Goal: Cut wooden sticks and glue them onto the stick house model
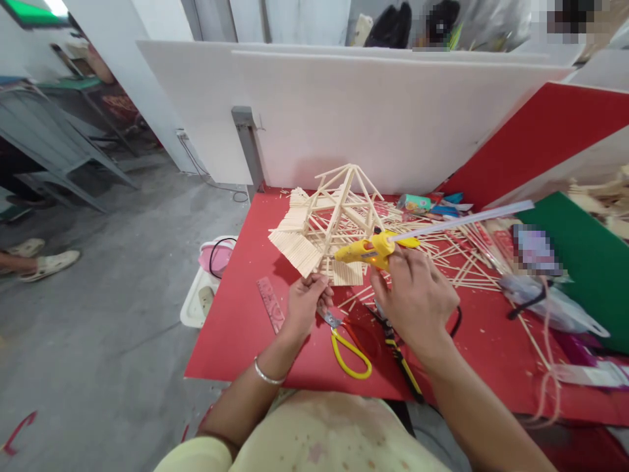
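Observation:
A small house-like frame of thin wooden sticks (339,210) stands on the red table, with slatted stick panels (295,250) along its lower edge. My left hand (307,303) is closed at the front of the model, its fingertips pinching the lower edge between two panels; what exactly they grip is too small to make out. In my right hand (415,298) is a yellow hot glue gun (366,251), a long clear glue stick (462,219) poking from its back. Its nozzle points left, at the model's front. Yellow-handled scissors (350,354) lie just below my hands.
Black-and-yellow pliers (405,367) lie beside the scissors, and a clear pink ruler (270,305) is at left. Loose sticks (472,259) spread over the table's right side. A plastic bag (555,308) and green board (580,262) are further right. White panels (373,118) stand behind.

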The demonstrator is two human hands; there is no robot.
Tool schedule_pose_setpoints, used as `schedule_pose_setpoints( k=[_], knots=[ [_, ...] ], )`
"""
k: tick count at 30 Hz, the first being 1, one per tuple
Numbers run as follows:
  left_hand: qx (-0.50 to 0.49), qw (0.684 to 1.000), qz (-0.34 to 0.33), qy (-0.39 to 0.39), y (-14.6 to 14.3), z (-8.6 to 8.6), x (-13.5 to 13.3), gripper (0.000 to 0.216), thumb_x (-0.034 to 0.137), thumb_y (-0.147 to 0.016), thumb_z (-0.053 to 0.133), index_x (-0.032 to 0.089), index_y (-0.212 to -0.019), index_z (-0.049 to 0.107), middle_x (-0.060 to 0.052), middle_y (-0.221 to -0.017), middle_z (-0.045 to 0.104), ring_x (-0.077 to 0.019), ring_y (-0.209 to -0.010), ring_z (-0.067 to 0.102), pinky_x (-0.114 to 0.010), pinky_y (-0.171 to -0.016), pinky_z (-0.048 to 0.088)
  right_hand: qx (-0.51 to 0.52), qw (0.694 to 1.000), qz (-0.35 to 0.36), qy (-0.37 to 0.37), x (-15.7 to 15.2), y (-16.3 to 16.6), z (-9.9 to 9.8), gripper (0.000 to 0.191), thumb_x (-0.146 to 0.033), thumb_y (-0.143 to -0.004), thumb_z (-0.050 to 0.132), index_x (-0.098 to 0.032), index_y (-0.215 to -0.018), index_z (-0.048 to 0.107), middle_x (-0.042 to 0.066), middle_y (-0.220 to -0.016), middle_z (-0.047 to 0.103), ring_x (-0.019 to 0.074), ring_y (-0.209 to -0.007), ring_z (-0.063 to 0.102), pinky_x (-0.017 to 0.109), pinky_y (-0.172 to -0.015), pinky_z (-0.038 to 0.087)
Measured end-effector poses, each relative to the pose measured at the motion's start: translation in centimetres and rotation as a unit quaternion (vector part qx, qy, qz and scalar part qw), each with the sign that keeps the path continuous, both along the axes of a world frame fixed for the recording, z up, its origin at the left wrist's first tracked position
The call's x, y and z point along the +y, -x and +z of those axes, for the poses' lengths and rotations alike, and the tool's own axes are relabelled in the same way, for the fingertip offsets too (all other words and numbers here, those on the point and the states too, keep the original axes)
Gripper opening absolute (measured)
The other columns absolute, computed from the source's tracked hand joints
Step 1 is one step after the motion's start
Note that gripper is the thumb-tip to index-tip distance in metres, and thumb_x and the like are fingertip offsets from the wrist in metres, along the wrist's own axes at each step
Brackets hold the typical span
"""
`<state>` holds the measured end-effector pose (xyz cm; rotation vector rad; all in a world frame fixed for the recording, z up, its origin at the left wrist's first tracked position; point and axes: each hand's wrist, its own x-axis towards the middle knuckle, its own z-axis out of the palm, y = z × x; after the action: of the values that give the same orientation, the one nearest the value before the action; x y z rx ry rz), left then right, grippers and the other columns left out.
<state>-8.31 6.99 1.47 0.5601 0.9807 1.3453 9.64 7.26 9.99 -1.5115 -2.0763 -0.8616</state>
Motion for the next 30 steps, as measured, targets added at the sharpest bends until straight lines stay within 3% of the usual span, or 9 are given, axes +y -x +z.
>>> schedule_pose_setpoints(
  k=[30],
  knots=[
    [-0.001, 1.000, 0.000, -0.005, -0.1, -1.1, -0.2, 0.031, 0.042, -0.077, 0.078, 0.015, -0.083, 0.064, 0.001, -0.061, 0.066, -0.0084, -0.042, 0.056, -0.017, -0.037, 0.040, -0.020, 1.000, 0.008, 0.008, -0.1, 0.1, -0.1, 0.040, -0.027, -0.093, 0.054, -0.018, -0.131, 0.056, 0.009, -0.107, 0.067, 0.0202, -0.086, 0.057, 0.033, -0.071, 0.038]
  ],
)
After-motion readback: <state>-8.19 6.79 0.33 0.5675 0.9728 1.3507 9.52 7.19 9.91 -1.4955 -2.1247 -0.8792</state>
